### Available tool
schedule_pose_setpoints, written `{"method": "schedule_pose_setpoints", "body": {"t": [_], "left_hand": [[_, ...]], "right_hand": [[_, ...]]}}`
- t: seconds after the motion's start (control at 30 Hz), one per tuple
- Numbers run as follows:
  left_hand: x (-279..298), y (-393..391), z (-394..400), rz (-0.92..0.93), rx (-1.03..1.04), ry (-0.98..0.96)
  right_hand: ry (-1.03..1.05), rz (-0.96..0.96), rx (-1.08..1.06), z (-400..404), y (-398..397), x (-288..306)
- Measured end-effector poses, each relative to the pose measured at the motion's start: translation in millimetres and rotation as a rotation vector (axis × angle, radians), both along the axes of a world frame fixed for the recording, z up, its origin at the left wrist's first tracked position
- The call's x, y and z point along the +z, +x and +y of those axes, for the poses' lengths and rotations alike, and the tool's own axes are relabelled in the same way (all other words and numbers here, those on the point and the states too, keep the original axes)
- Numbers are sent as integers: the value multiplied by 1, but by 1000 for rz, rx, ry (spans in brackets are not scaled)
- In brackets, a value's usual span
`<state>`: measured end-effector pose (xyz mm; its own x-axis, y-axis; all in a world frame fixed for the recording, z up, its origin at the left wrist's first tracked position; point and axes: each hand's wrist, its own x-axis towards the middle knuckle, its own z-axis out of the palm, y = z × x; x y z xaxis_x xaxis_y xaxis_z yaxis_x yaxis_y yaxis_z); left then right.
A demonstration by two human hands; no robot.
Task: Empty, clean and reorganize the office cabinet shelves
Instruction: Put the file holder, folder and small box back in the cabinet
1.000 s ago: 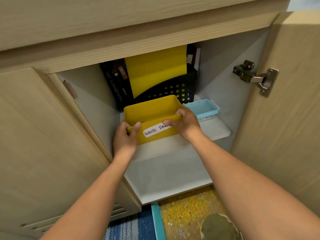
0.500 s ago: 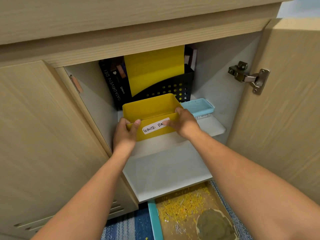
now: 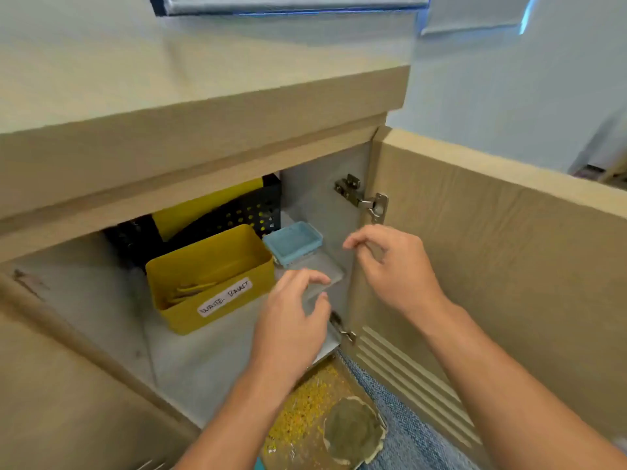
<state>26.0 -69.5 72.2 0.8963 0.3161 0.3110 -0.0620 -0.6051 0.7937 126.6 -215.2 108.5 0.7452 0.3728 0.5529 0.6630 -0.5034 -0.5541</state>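
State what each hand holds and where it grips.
Nothing is held. The left hand and right hand hover empty, apart from the yellow bin.

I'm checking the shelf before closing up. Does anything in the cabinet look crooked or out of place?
The yellow bin labelled "Waste Basket" sits skewed on the shelf, its front turned rather than parallel to the edge. Behind it, the yellow folder leans in the black perforated file holder. The blue-lidded container looks level. Both hands are off everything.

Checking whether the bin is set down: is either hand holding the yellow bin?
No, the yellow bin sits on the shelf with both hands off it.
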Motion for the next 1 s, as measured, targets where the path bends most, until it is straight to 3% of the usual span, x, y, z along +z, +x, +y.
{"method": "schedule_pose_setpoints", "body": {"t": [0.1,0.2,0.27,0.37,0.43,0.53,0.8,1.0], "left_hand": [[39,19,-35,135,-122,-65],[75,32,-61,313,-182,-79],[97,30,-78,460,-210,-121],[131,8,-111,684,-279,-154],[154,-19,-139,822,-359,-234],[181,-53,-174,949,-438,-336],[208,-82,-203,984,-389,-365],[211,-114,-210,1024,-291,-430]], "right_hand": [[-203,-13,-65,-43,-2,71],[-269,-73,-98,-90,1,144],[-313,-3,-166,-120,7,187],[-540,416,-332,-177,25,236],[-732,744,-331,-214,26,256],[-800,1055,-189,-239,5,268],[-707,1165,-182,-229,-7,255],[-728,1284,-11,-190,-32,249]]}}
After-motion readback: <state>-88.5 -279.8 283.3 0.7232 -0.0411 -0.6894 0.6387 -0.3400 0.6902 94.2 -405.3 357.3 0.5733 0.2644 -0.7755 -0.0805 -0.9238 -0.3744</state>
